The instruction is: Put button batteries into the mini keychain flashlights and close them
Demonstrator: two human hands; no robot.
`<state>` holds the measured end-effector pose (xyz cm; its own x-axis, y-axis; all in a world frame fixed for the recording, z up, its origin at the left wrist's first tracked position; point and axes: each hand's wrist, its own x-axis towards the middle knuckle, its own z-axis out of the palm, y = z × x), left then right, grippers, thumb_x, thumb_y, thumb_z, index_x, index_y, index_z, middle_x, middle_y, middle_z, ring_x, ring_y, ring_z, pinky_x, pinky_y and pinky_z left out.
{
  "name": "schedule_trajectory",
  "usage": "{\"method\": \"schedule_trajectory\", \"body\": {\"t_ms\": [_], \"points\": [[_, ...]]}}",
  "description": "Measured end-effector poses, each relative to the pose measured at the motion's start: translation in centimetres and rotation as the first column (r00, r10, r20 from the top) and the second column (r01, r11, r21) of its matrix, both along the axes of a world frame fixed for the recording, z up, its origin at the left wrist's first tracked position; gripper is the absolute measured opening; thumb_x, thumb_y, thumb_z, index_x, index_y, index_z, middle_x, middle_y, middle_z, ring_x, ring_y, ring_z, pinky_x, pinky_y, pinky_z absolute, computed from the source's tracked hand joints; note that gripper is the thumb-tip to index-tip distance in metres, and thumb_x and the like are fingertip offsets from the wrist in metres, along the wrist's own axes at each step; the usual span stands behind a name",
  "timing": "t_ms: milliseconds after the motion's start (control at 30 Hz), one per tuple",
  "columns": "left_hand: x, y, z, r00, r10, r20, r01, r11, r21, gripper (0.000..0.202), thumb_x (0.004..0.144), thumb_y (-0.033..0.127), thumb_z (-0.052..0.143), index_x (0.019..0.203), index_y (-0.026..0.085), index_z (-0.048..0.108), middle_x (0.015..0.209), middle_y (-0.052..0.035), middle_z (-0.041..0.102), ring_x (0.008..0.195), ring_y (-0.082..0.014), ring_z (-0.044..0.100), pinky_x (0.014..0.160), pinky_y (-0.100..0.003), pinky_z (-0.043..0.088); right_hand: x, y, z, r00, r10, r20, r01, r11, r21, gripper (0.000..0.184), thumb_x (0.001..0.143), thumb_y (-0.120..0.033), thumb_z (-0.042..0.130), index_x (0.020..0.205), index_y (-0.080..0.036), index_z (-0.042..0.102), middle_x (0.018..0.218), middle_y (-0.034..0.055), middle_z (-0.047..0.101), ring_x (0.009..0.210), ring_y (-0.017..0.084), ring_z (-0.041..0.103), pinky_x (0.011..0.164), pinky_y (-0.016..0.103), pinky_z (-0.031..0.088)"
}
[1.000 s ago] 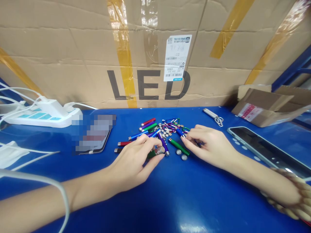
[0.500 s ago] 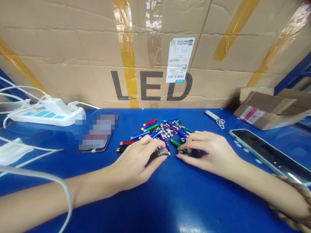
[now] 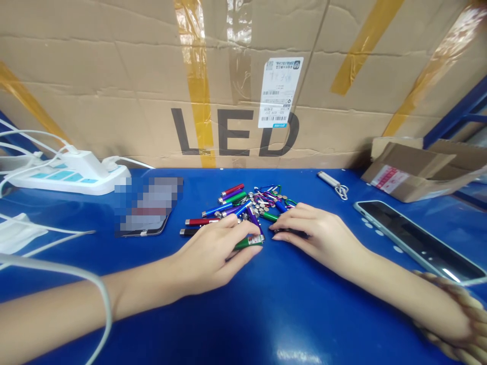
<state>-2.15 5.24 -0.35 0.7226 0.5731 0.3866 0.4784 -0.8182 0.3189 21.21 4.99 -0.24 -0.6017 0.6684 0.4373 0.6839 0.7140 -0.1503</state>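
My left hand is closed around a short green penlight with a white-and-red label near its right end. Opposite it, my right hand has thumb and fingers drawn together low over the table, beside a dark piece partly hidden under them; what they pinch cannot be made out. Between and behind the hands lies a pile of coloured metal penlights, among them a red one, a blue one and a purple one. Silver button cells and coloured carabiner clips are mixed in.
A phone and a white power strip with cables stand left. At right are another phone, a white cable and a small open carton. A large cardboard box walls off the back of the blue table.
The green penlight has turned slightly in my left hand, showing more of its label. My right hand's fingers have shifted slightly left and now cover the silver pieces seen there before.
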Motion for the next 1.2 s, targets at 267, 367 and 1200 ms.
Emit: {"method": "schedule_trajectory", "body": {"t_ms": [267, 367, 1200], "points": [[-0.05, -0.01, 0.04, 1.000, -0.024, 0.003, 0.024, 0.999, -0.022, 0.024, 0.094, 0.033, 0.036, 0.101, 0.018, 0.053, 0.083, -0.0045, 0.058, 0.074, -0.0169, 0.054, 0.067, -0.029, 0.045, 0.10, 0.22, -0.14, 0.995, 0.044, -0.092, -0.046, 0.999, -0.010, 0.006, 0.083, -0.023, 0.062, 0.085, -0.020, 0.066, 0.086, -0.0001, 0.069, 0.080, 0.015, 0.060, 0.074, 0.028, 0.047], [-0.05, 0.04, 0.10, 0.999, -0.045, 0.000, 0.045, 0.999, -0.018, 0.024, 0.094, 0.032, 0.036, 0.100, 0.017, 0.053, 0.081, -0.0047, 0.058, 0.074, -0.0168, 0.054, 0.066, -0.028, 0.045, 0.11, 0.31, -0.25, 0.990, 0.013, -0.138, -0.020, 0.998, -0.054, 0.006, 0.081, -0.025, 0.064, 0.085, -0.021, 0.066, 0.084, 0.0009, 0.067, 0.081, 0.015, 0.059, 0.073, 0.028, 0.047], [-0.11, -0.04, 0.21, 0.998, -0.040, -0.045, 0.038, 0.998, -0.042, 0.025, 0.094, 0.032, 0.036, 0.103, 0.018, 0.054, 0.084, -0.0051, 0.060, 0.079, -0.0179, 0.056, 0.070, -0.029, 0.048, -0.45, 0.17, 0.36, 0.972, -0.049, -0.231, 0.014, 0.988, -0.152, 0.008, 0.078, -0.026, 0.066, 0.083, -0.020, 0.069, 0.077, 0.0026, 0.065, 0.064, 0.012, 0.058, 0.056, 0.022, 0.048]]}}
